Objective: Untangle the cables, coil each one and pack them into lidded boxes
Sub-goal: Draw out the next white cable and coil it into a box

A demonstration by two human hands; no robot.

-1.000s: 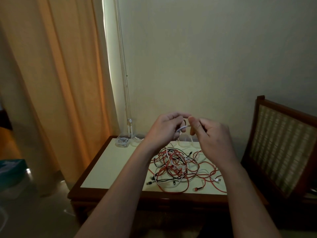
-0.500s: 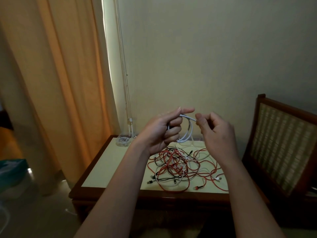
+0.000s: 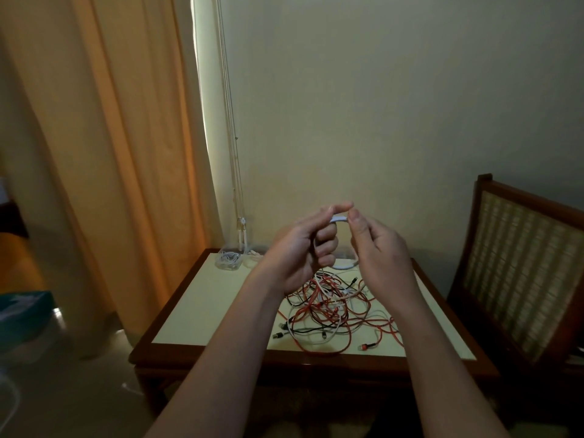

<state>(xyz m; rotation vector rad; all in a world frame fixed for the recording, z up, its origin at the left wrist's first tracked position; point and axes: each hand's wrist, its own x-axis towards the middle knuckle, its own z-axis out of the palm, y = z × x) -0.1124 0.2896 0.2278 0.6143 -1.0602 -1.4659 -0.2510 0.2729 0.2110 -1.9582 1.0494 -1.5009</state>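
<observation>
A white cable (image 3: 343,266) is raised above the table in a small coil. My left hand (image 3: 300,251) grips the coil with curled fingers, the loops passing round them. My right hand (image 3: 379,251) pinches the cable's top strand (image 3: 338,219) next to the left thumb. Below the hands, a tangle of red, white and black cables (image 3: 331,311) lies on the cream tabletop (image 3: 202,305). A clear box (image 3: 228,260) with a coiled white cable inside stands at the table's far left corner. A second clear box (image 3: 252,256) sits just to its right, partly hidden by my left hand.
The table has a dark wooden rim (image 3: 284,361) and stands against the wall. A wooden chair with a woven back (image 3: 518,267) is close on the right. Orange curtains (image 3: 110,153) hang on the left, and blind cords (image 3: 235,184) drop to the table's back edge.
My right hand has moved in toward the left hand and laid another turn of white cable over the coil. The coil hangs lower and larger than before.
</observation>
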